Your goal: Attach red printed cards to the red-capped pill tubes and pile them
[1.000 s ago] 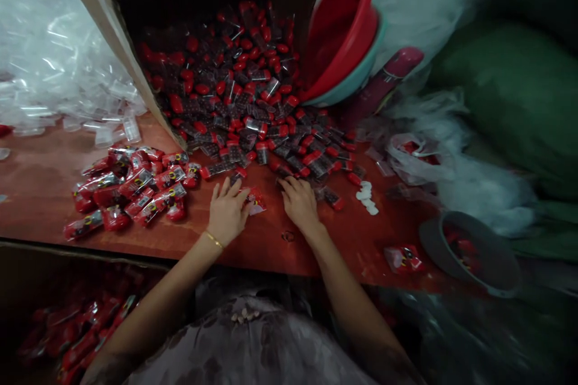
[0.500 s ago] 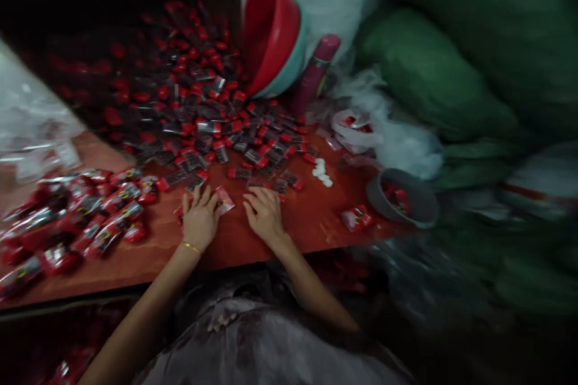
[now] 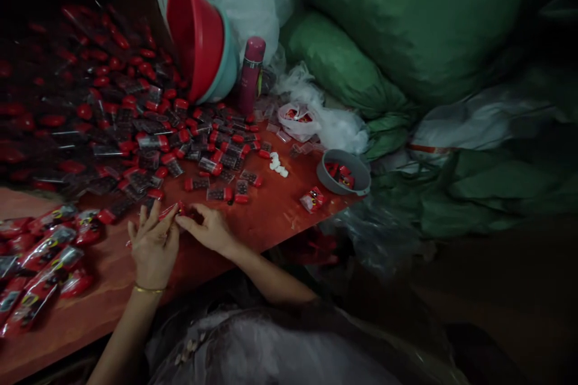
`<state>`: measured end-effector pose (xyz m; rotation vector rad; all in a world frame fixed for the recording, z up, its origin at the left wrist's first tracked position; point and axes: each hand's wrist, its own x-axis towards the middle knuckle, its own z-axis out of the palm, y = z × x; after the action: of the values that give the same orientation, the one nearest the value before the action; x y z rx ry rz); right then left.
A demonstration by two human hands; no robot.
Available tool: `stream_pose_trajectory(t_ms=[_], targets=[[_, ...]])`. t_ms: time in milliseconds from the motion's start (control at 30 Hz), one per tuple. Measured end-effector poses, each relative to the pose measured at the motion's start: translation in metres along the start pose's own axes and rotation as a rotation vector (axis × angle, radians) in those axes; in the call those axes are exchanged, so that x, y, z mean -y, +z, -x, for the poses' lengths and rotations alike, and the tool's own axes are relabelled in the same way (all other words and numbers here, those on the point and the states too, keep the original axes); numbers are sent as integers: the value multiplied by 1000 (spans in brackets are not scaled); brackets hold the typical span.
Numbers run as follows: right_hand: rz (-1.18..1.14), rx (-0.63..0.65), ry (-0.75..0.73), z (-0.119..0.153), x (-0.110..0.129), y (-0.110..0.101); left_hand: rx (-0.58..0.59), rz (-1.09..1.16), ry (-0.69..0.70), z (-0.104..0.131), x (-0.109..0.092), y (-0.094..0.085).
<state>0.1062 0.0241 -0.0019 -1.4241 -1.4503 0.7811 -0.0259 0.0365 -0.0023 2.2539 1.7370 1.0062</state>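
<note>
Leaning over a red tabletop, we have both hands at a small red packet, well to the left of the grey bowl and nearer to us. Our left hand has its outer fingers spread, with the forefinger at the packet; our right hand brings a bent forefinger and thumb to its other side. The light is dim, and we cannot tell whether either hand truly pinches it.

Red-capped tubes lie heaped left of the bowl, some just beyond our fingertips. Shiny wrapped packs sit farther left of it, and white discs lie between it and the heap.

The packet could slip or crease if our two hands press unevenly on so small a thing. A sideways sweep of our fingers might knock the nearest tubes and mix them with the packs. The bowl stands close to the table edge, so a bump from our right arm could tip it off.
</note>
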Motion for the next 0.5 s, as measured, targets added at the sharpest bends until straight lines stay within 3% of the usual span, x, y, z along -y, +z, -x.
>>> stream_pose_trajectory(t_ms=[133,333,500], targets=[[-191,-1,113,-6,-1,14,3,232,-111,0,-10,-4],[-353,-20,156,2,-11,6,112,931,-659,4,-14,8],[-410,-33,171,8,-12,-1,-31,1070,-742,3,-24,13]])
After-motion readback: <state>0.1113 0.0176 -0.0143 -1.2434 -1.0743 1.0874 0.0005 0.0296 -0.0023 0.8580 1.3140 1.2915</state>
